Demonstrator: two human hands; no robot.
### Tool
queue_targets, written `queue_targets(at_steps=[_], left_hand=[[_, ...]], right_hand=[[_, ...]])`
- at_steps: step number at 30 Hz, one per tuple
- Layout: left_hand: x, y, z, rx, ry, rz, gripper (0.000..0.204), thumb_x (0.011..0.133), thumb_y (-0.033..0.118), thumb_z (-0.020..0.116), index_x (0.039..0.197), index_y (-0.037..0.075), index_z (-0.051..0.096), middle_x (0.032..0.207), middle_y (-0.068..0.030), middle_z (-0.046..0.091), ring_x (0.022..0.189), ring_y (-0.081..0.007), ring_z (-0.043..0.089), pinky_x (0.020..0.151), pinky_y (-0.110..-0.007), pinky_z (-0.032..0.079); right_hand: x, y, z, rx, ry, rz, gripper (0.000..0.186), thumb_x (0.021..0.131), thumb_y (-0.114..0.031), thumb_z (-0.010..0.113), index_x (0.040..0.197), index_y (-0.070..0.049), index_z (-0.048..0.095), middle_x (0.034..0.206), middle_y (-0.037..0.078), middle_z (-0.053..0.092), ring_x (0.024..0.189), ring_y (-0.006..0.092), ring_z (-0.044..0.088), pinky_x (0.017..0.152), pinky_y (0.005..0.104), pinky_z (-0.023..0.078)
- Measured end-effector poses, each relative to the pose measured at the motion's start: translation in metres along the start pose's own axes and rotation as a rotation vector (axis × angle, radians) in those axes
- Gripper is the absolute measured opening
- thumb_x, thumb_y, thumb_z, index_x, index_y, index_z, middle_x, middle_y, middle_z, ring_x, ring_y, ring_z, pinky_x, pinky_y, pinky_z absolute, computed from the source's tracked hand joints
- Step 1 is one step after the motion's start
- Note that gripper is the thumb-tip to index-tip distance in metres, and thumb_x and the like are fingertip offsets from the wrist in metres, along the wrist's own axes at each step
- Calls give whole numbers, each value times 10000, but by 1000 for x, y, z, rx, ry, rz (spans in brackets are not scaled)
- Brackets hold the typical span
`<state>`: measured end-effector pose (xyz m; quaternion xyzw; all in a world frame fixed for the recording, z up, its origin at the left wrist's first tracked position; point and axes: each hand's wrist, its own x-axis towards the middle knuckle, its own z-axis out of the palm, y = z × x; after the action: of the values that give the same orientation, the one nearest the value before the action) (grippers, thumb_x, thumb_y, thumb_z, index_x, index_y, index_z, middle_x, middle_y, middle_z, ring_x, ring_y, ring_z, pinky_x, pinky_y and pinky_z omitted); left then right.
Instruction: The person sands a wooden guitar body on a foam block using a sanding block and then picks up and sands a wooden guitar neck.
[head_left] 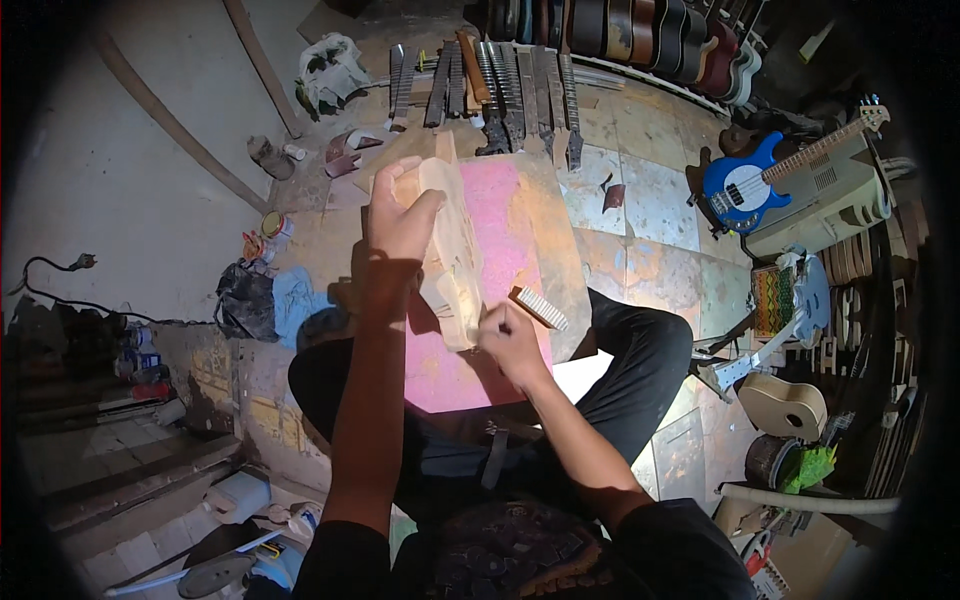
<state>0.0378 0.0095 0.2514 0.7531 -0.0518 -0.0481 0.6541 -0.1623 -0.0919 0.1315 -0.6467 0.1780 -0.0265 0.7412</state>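
Observation:
A long, pale, roughly shaped piece of wood (458,290) lies lengthwise before me over a pink-topped board (495,220). My left hand (400,215) grips its far part, with the thumb along the top and the fingers over the left edge. At the near end of the wood, my right hand (512,345) is closed, its fingers curled against the wood's right side. Whatever it may hold is hidden and slightly blurred. Just to the right of that hand rests a small brown block with a white ridged face (543,308).
Several dark guitar fingerboards (525,95) lie beyond the board. Guitar bodies (640,30) stand in a row at the far right. A blue bass guitar (745,190) leans on a large box at right. Left are a black bag (245,305) and a wall (130,200).

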Motion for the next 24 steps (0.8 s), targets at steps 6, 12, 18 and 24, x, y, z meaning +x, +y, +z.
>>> queue_targets(at_steps=[6, 12, 18, 24], left_hand=[[-1, -10, 4, -47, -9, 11, 533, 847, 86, 749, 1363, 46, 619, 1249, -134, 690, 1113, -215, 678, 962, -346, 541], [-3, -8, 12, -36, -6, 25, 534, 851, 80, 745, 1366, 41, 608, 1266, -145, 680, 1140, -218, 670, 988, -352, 534], [6, -6, -1, -55, -6, 10, 541, 853, 90, 748, 1370, 37, 598, 1267, -151, 676, 1163, -224, 662, 1004, -357, 529], [10, -15, 11, -43, -24, 22, 550, 847, 92, 751, 1373, 38, 600, 1270, -149, 676, 1173, -233, 665, 1012, -359, 527]], right_hand=[[11, 4, 0, 29, 45, 7, 222, 879, -48, 806, 818, -55, 593, 829, 2, 596, 796, 94, 528, 765, 280, 464], [29, -6, -2, -73, 95, -89, 199, 905, -41, 758, 815, -60, 581, 851, 3, 574, 826, 103, 538, 805, 285, 472], [1, 3, 1, 18, 15, -34, 229, 892, -32, 787, 813, -65, 575, 851, -4, 584, 821, 103, 535, 810, 287, 466], [36, -11, 0, 89, 106, 35, 206, 904, -47, 804, 841, -63, 609, 856, -3, 619, 797, 95, 536, 792, 278, 471]])
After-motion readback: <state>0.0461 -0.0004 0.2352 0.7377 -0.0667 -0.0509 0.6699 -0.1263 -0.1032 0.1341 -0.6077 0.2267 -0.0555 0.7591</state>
